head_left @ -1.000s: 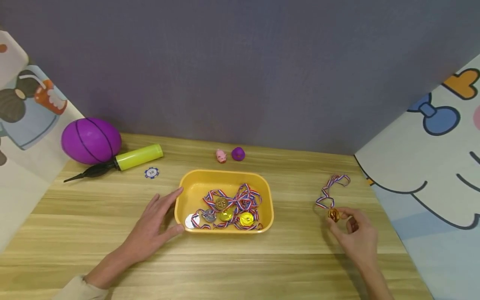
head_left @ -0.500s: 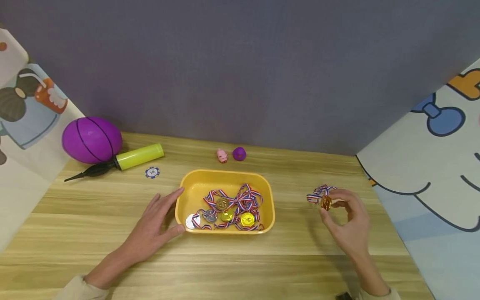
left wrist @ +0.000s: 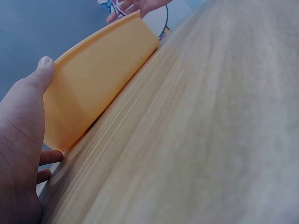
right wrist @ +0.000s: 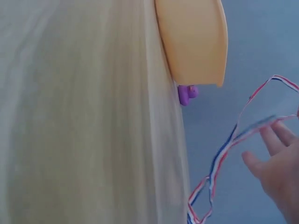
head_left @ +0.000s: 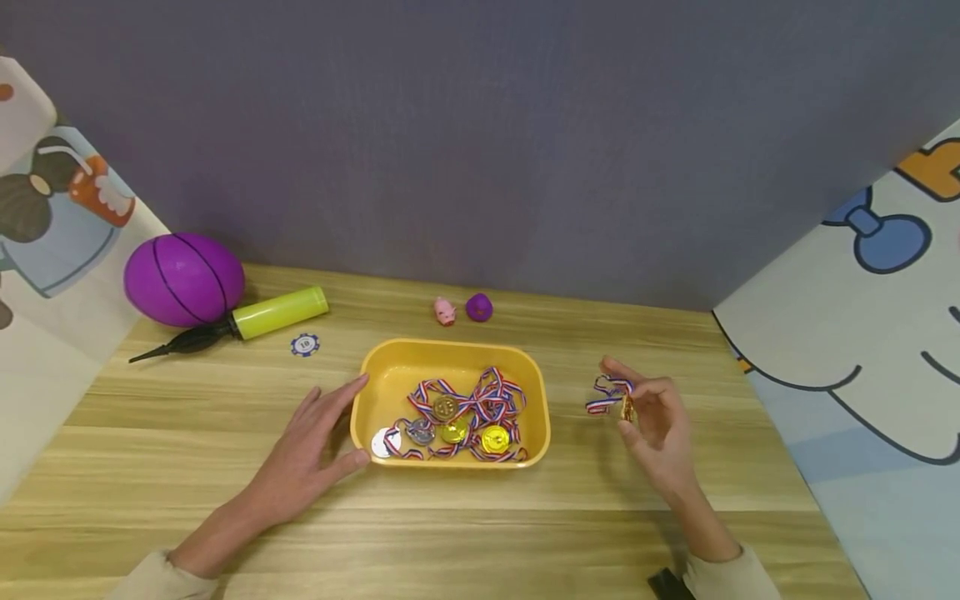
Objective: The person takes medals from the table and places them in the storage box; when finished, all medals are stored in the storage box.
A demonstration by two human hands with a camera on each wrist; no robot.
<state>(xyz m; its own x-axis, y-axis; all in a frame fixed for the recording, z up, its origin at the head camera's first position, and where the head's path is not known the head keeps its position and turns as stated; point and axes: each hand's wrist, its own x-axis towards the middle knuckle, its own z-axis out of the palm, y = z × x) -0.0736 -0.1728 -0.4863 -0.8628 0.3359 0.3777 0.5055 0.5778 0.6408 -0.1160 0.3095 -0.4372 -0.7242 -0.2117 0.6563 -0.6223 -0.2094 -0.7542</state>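
A yellow plastic bin [head_left: 450, 358] holds several gold, silver and bronze-coloured medals on red, white and blue ribbons. At its left end my left hand [head_left: 303, 462] rests with fairly straight, spread fingers, the thumb and forefinger touching the bin. The left wrist view has the thumb at the rim and other fingertips low by the table. To the right of the bin, above the table, my right hand [head_left: 660, 433] pinches a gold medal [head_left: 627, 408] between thumb and fingers. Its striped ribbon [right wrist: 219, 158] hangs in loops in the right wrist view, where the medal itself is hidden.
Behind the bin are a small pink pig figure [head_left: 445, 312] and a purple toy duck [head_left: 479, 307]. A purple ball [head_left: 184, 279], a yellow-green hand pump [head_left: 279, 313] and a poker chip [head_left: 304, 345] lie at the back left. A grey wall [head_left: 480, 150] closes the back.
My right hand has lifted the gold medal with its ribbon off the table and carried it left, towards the bin. The left hand and the bin have stayed put.
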